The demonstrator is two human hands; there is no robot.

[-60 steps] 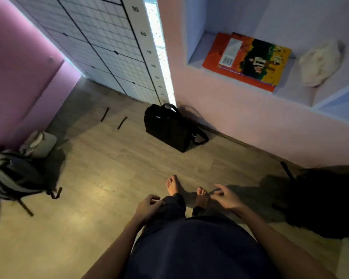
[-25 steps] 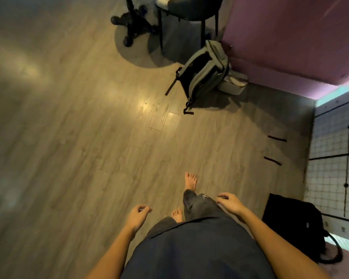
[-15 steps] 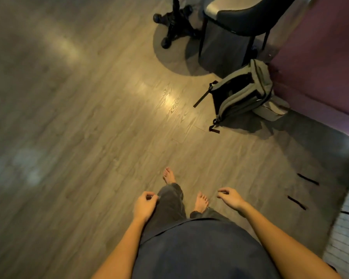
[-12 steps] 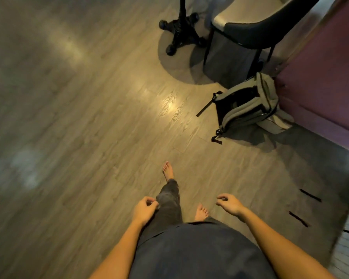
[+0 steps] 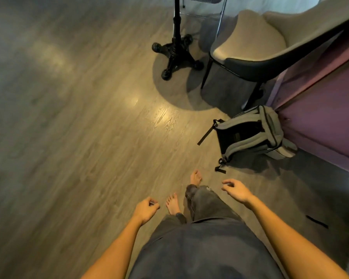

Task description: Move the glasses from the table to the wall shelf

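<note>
No glasses, tabletop or wall shelf are in view. I look down at a wooden floor. My left hand (image 5: 146, 210) hangs low in front of me with its fingers loosely curled and nothing in it. My right hand (image 5: 237, 190) hangs at the same height to the right, fingers relaxed and slightly spread, also holding nothing. My bare feet (image 5: 195, 177) stand between the two hands.
A black cast-iron table pedestal (image 5: 176, 48) stands ahead. A chair (image 5: 256, 47) with a pale seat sits to its right against a purple wall (image 5: 330, 117). A grey and black backpack (image 5: 250, 133) lies on the floor below the chair. Open floor spreads to the left.
The view has swung away from the wall shelf with its book, across the floor, toward the pedestal and chair, which are closer now. Both hands stayed hanging with nothing in them.
</note>
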